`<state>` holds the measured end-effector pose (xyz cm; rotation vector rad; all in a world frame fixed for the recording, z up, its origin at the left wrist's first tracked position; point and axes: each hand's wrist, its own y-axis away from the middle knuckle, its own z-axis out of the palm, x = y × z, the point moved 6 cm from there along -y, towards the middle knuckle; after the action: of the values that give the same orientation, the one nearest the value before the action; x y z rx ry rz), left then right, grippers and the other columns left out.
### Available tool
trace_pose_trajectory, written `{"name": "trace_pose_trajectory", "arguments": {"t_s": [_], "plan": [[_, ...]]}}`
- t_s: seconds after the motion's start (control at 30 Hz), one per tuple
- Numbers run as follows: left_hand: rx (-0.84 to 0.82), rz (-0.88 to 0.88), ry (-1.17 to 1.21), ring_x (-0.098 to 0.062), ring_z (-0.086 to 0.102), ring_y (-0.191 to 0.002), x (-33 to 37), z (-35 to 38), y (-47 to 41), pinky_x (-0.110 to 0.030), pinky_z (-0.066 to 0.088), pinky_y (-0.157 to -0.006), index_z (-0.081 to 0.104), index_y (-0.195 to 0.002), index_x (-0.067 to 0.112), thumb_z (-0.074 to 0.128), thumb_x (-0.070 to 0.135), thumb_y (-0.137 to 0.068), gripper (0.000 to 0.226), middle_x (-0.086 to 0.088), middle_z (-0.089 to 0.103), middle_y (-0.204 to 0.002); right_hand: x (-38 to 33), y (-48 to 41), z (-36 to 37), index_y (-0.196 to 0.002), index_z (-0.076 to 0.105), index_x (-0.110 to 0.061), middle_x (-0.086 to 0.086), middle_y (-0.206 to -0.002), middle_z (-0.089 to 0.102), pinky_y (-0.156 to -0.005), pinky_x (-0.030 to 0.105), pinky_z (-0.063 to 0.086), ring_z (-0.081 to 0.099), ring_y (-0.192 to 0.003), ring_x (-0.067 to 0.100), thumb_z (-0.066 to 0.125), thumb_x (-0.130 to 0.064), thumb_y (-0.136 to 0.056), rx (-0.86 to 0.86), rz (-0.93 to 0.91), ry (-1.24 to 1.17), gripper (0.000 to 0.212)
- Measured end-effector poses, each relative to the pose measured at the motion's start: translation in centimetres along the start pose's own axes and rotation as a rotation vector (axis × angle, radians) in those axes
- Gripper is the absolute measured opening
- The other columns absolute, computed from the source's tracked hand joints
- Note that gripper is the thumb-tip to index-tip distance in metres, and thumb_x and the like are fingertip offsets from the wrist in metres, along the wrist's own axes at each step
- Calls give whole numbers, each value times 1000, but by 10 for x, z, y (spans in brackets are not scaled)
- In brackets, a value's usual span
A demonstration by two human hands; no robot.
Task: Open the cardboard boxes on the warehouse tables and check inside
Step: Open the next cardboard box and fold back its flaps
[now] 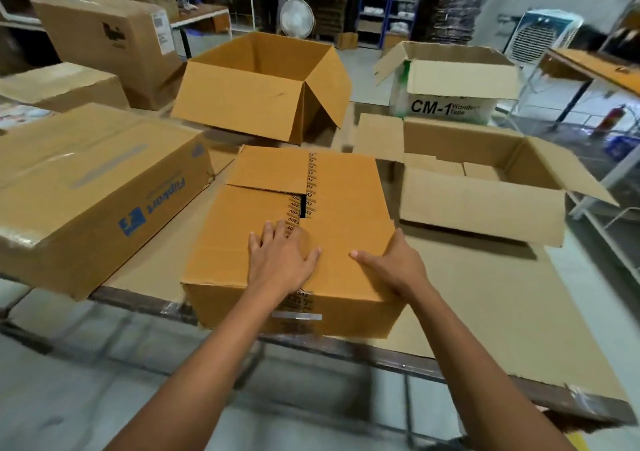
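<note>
Hands on the nearest box, shut at the tabletop's front edge: left hand lay flat, grip apart; right hand had its grip clamped on the right flap edge; behind, brown box, CM-1 box and right box stood open, Flipkart box shut.

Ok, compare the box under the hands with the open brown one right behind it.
The near box has its flaps folded down; the far box has them open. The near box has printed tape along its seam; the far box shows none. Both are brown cardboard.
</note>
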<state>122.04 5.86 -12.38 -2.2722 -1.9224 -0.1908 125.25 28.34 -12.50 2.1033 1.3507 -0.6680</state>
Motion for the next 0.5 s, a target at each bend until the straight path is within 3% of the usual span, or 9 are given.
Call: {"name": "trace_pose_trajectory", "arguments": {"t_s": [0.13,0.2,0.4,0.5], "plan": [[-2,26,-44,-35,15,-152,5,-6,20,-58,12,-122,34,-153,22,25,64,-99,69,-14,20,-164,25,35,1,-135,51,-23,4,-132,60,-91,39,46,57,-110,21,43,-60,-98,-51,75,-393,52],[-20,41,-41,-36,11,-152,12,-5,31,-57,10,-122,30,-154,20,23,63,-100,70,-17,17,-164,40,56,11,-124,57,-26,2,-121,64,-85,37,44,58,-103,18,31,-59,-102,-137,237,-693,47],[-58,132,-49,-30,3,-154,37,4,73,-52,4,-124,21,-158,21,18,60,-102,68,-14,10,-166,66,99,24,-103,66,-28,-3,-105,69,-83,35,46,61,-94,12,30,-53,-105,-204,306,-931,44],[-41,145,-70,-28,5,-154,48,6,99,-51,2,-124,20,-158,21,16,59,-103,67,-14,13,-166,84,114,24,-93,69,-16,1,-87,71,-66,31,47,64,-78,17,37,-38,-105,-103,362,-972,40]]}}
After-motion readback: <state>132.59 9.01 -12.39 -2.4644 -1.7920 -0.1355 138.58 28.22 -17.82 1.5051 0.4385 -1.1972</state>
